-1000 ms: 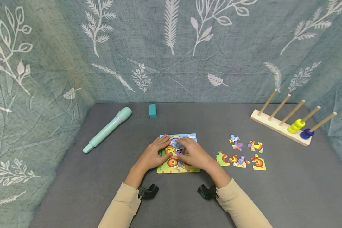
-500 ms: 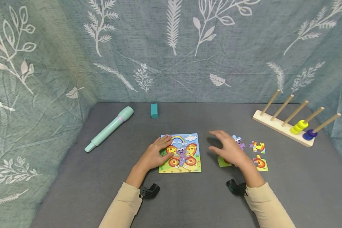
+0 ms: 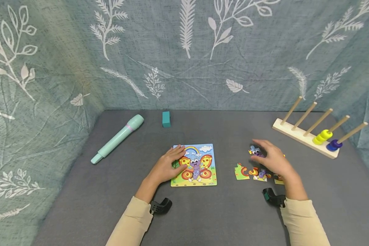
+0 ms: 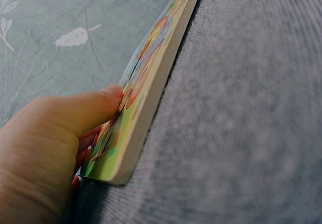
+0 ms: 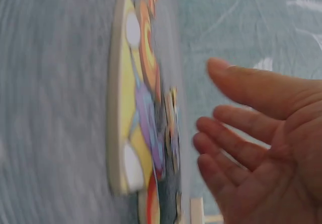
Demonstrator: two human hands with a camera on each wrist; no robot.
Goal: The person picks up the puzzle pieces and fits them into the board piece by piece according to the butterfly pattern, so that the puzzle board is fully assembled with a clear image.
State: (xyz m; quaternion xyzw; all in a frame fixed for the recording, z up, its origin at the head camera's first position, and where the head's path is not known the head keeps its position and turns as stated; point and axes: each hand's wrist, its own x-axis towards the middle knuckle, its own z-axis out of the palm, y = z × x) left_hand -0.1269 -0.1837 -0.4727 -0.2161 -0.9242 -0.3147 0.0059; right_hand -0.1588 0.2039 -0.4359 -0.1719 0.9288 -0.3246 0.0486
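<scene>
A square butterfly jigsaw puzzle [image 3: 200,169] lies flat on the dark table. My left hand [image 3: 166,167] rests on its left side, the thumb [image 4: 95,108] and fingers spread over the picture. To the right, my right hand [image 3: 275,159] hovers above several loose puzzle pieces with nothing in its grasp; its fingers [image 5: 236,138] are loosely bent and apart from the thumb. Below that hand, a green-cornered piece [image 3: 241,173] and a piece with purple legs [image 5: 141,118] show. One piece with a blue and purple head [image 3: 256,151] is near the fingertips. Others are partly hidden by the hand.
At the back left lies a mint-green microphone-shaped tube [image 3: 118,138]. A small teal block [image 3: 166,119] stands near the back edge. A wooden peg stand [image 3: 304,138] with yellow and blue rings is at the back right. A patterned curtain [image 3: 184,82] hangs behind the table.
My right hand has lifted off the puzzle and moved right, over the loose pieces. The butterfly picture is now uncovered on that side. My left hand stays on the puzzle.
</scene>
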